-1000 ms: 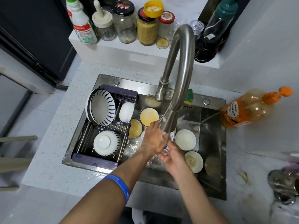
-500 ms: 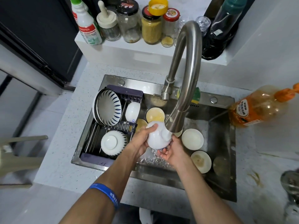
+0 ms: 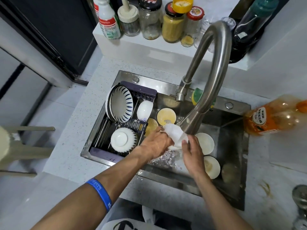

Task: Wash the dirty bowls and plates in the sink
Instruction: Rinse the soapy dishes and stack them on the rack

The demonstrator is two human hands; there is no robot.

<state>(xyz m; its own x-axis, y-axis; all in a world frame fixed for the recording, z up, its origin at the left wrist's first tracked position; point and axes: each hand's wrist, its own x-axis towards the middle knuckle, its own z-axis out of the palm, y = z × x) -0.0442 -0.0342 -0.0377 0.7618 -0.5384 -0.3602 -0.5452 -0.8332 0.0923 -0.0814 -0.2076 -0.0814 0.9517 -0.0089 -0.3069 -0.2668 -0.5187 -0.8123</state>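
Under the tap: a white bowl (image 3: 174,132) is held tilted over the middle of the sink (image 3: 232,163), just below the tap (image 3: 211,77) spout, with water splashing beneath it.
Left hand: the left hand (image 3: 156,144) is curled round the bowl's left side and grips it; a blue wristband (image 3: 100,194) is worn on that forearm.
Right hand: the right hand (image 3: 191,152) is set against the bowl's lower right edge, thumb and fingertips pinching the rim.
Sink, right half: a white dish (image 3: 206,143) and a soiled plate (image 3: 211,166) are seen lying near the sink's right wall; two yellow-stained bowls (image 3: 166,116) sit towards the back edge.
Sink, left half: a dark drying rack (image 3: 121,130) is fitted there, holding a blue-striped bowl (image 3: 120,103) on its edge, a white cup (image 3: 144,109) and an upturned bowl (image 3: 123,139).
Back edge of sink: a green and yellow sponge (image 3: 197,96) is seen beside the tap base.
Worktop, right edge: an orange soap bottle (image 3: 272,117) is lying on its side.
Back ledge: jars (image 3: 172,24) and bottles are lined up.
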